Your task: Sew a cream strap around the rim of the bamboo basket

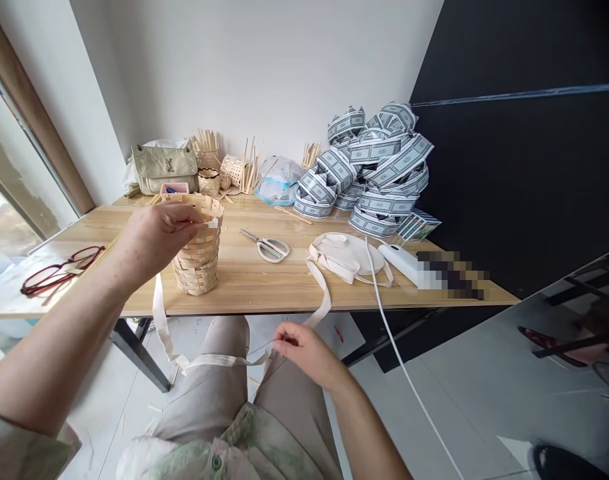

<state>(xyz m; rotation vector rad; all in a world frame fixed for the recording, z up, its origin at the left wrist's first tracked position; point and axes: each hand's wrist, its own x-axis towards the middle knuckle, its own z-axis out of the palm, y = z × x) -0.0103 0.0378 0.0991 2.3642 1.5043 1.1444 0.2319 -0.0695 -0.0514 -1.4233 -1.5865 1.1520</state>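
A woven basket (197, 263) stands upright near the table's front edge. My left hand (159, 233) is closed in a pinch at its rim, on the end of a cream ribbon (159, 313). The ribbon hangs off the table edge and crosses above my lap. My right hand (301, 350) is closed on the ribbon over my right thigh, below the table edge. From there the ribbon runs up to a loose cream coil (334, 257) on the table. Scissors (269, 248) lie between basket and coil, touched by neither hand.
Red glasses (59, 272) lie at the left. Along the wall are a beige handbag (165, 167), small baskets (209, 180), a plastic bag (279, 177) and stacked patterned bands (384, 160). A white cable (399, 347) hangs over the front edge, near a white device (401, 261).
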